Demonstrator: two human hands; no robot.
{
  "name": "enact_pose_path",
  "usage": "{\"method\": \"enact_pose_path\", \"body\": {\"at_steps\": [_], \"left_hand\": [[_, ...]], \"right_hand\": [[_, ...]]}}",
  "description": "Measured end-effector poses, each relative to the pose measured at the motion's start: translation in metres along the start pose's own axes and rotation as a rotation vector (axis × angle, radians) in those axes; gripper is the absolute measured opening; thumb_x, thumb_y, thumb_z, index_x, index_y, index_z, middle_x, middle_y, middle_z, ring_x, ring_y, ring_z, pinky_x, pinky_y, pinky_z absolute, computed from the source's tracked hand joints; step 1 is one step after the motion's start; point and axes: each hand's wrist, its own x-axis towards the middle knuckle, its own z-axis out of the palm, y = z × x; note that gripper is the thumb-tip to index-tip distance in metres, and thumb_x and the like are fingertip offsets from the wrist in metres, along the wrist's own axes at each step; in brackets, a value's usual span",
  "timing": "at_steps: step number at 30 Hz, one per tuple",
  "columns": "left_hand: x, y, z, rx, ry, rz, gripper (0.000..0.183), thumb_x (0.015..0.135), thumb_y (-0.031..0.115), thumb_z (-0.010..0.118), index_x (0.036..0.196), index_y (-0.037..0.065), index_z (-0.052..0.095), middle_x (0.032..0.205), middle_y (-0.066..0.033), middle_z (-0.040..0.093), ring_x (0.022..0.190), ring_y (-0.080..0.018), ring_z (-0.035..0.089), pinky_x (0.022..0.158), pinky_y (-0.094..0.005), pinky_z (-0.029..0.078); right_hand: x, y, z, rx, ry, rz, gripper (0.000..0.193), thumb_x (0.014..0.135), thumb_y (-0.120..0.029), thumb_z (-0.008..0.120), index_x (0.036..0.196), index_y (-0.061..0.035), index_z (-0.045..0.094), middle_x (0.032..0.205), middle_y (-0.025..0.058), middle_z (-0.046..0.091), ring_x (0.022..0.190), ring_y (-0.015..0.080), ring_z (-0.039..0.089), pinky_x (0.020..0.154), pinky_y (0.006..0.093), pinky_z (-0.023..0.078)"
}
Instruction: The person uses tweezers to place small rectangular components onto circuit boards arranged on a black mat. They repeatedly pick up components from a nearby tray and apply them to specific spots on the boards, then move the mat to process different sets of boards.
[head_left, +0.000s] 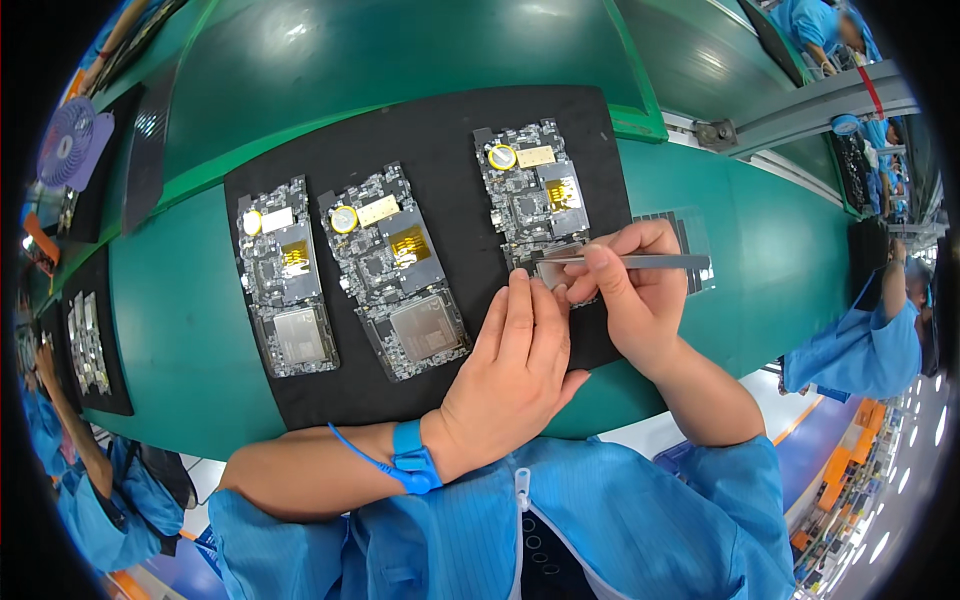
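Three circuit boards lie on a black mat: a left one (pixel 275 265), a middle one (pixel 375 265) and a right one (pixel 520 190). Each carries a round yellow-rimmed coin cell and an amber patch. My right hand (pixel 645 310) pinches grey metal tweezers (pixel 680 262), their tips over the right board's lower part. At that board's near edge rest the fingertips of my left hand (pixel 515 350), its fingers stretched out and its thumb apart. My fingers cover much of the board's near end, so what the tips touch cannot be made out.
The black mat (pixel 450 120) lies on a green bench top (pixel 170 290). Right of it is a clear sheet with dark strips (pixel 700 235). A green raised edge (pixel 210 175) runs behind. At the far left are a purple fan (pixel 70 145) and more boards (pixel 90 340). Other people sit on both sides.
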Motion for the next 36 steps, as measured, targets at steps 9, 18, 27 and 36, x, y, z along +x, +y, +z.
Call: {"method": "enact_pose_path", "body": {"at_steps": [9,18,27,36], "left_hand": [[-0.001,0.001,0.002,0.047,0.006,0.002,0.068,0.076,0.044,0.060,0.114,-0.012,0.055,0.117,-0.0287,0.048,0.117,-0.0425,0.044,0.100,-0.0446,0.039],[-0.002,0.002,0.004,0.067,0.019,0.004,0.067,0.077,0.044,0.059,0.113,-0.012,0.055,0.116,-0.0289,0.050,0.115,-0.0430,0.046,0.099,-0.0449,0.039],[-0.001,0.000,0.000,0.019,0.035,-0.006,0.066,0.074,0.044,0.062,0.111,-0.010,0.055,0.119,-0.0287,0.049,0.113,-0.0406,0.047,0.095,-0.0441,0.040],[0.041,0.025,-0.032,-0.024,-0.168,0.071,0.064,0.070,0.039,0.069,0.113,-0.005,0.055,0.127,-0.0261,0.045,0.113,-0.0345,0.044,0.093,-0.0431,0.035]], "right_hand": [[-0.001,0.006,0.002,-0.165,-0.023,-0.070,0.016,0.088,-0.004,0.060,0.090,0.0016,0.045,0.079,0.0117,0.062,0.063,0.0106,0.064,0.055,0.0210,0.053],[0.001,0.009,0.004,-0.498,-0.076,-0.392,0.017,0.085,-0.003,0.064,0.085,0.0001,0.047,0.071,0.0093,0.065,0.059,0.0093,0.063,0.049,0.0220,0.050],[-0.003,0.004,0.003,-0.140,-0.011,-0.215,0.018,0.088,-0.002,0.059,0.091,-0.0002,0.042,0.077,0.0122,0.062,0.062,0.0125,0.063,0.053,0.0224,0.052],[0.015,-0.033,-0.125,-0.131,0.406,0.166,0.020,0.092,-0.022,0.058,0.091,-0.0060,0.046,0.068,0.0084,0.059,0.051,0.0113,0.056,0.047,0.0210,0.042]]}}
